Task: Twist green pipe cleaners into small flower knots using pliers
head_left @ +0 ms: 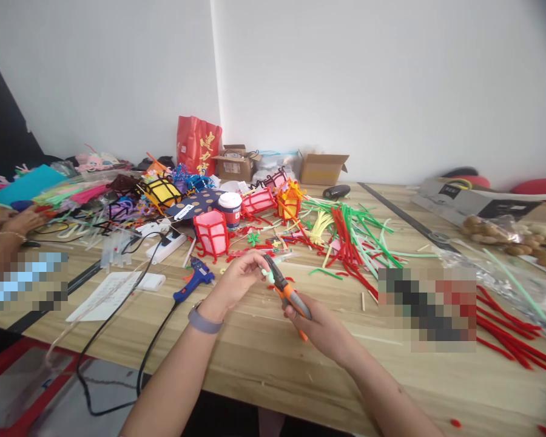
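Observation:
Over the middle of the table, my left hand pinches a small pale green fuzzy piece, which looks like pipe cleaner. My right hand is wrapped round a pair of pliers with orange and grey handles. Their dark jaws are right at the green piece; whether they grip it I cannot make out. To the left of my left hand lies a blue glue gun with a black cord. Beyond my hands are a pink lantern with red pipe-cleaner edges and a small green flower shape.
Red and green pipe cleaners are heaped right of centre, more red ones at the right. A lidded paper cup stands behind the pink lantern. A power strip lies at left, near another person's hand.

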The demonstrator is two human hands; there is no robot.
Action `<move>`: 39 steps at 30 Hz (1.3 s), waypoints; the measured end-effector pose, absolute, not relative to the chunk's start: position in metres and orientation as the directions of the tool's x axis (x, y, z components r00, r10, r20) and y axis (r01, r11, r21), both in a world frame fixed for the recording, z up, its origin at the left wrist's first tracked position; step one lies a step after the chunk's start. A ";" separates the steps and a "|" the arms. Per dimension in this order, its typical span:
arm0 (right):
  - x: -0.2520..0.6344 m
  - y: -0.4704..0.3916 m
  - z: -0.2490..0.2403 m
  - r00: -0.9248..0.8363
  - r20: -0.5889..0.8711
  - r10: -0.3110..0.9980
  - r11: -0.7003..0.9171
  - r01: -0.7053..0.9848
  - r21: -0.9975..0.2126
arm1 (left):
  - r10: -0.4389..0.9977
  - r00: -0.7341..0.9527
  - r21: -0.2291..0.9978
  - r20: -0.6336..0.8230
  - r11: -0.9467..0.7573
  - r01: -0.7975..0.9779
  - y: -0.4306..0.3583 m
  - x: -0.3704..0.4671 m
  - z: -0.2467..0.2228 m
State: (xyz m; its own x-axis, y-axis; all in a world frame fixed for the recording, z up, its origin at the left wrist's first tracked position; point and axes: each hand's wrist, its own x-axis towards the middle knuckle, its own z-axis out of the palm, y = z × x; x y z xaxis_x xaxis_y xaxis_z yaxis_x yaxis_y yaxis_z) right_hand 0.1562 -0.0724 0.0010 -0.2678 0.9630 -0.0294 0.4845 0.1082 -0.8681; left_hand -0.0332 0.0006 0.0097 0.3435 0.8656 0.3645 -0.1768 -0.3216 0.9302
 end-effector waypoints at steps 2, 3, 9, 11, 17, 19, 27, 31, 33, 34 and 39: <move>0.156 -0.072 0.002 -0.275 -0.026 0.961 0.123 0.509 -0.852 | 0.858 0.356 0.929 0.370 -0.330 -0.168 0.001 -0.036 0.010; 0.156 -0.073 0.003 -0.285 -0.028 0.958 0.127 0.511 -0.850 | 0.857 0.360 0.929 0.370 -0.329 -0.170 0.001 -0.037 0.011; 0.154 -0.076 0.001 -0.313 -0.135 0.940 0.019 0.444 -0.896 | 0.883 0.354 0.940 0.309 -0.226 -0.256 -0.005 -0.036 0.017; 0.153 -0.077 0.000 -0.282 -0.091 0.955 0.054 0.468 -0.882 | 0.915 0.293 0.924 0.279 -0.172 -0.343 -0.008 -0.030 0.018; 0.155 -0.071 -0.004 -0.158 0.211 0.965 0.264 0.572 -0.777 | 0.934 0.338 0.833 0.118 0.092 -0.546 -0.012 -0.011 0.011; 0.157 -0.068 -0.009 -0.134 0.310 0.941 0.321 0.637 -0.701 | 0.916 0.397 0.813 0.059 0.186 -0.551 -0.011 -0.010 0.007; 0.159 -0.065 -0.021 -0.086 0.360 0.929 0.300 0.745 -0.596 | 0.925 0.379 0.770 0.005 0.238 -0.591 -0.006 -0.014 0.002; 0.155 -0.067 -0.011 -0.169 0.218 0.961 0.275 0.610 -0.743 | 0.972 0.227 0.828 0.068 0.072 -0.556 -0.009 -0.011 0.003; 0.153 -0.069 -0.005 -0.209 0.174 0.962 0.263 0.548 -0.794 | 0.978 0.166 0.858 0.124 -0.022 -0.513 -0.010 -0.010 0.004; 0.152 -0.070 -0.002 -0.222 0.161 0.962 0.258 0.525 -0.811 | 0.978 0.148 0.869 0.150 -0.059 -0.491 -0.011 -0.010 0.005; 0.149 -0.074 0.008 -0.230 0.125 0.965 0.226 0.488 -0.843 | 0.974 0.119 0.900 0.191 -0.125 -0.419 -0.010 -0.010 0.005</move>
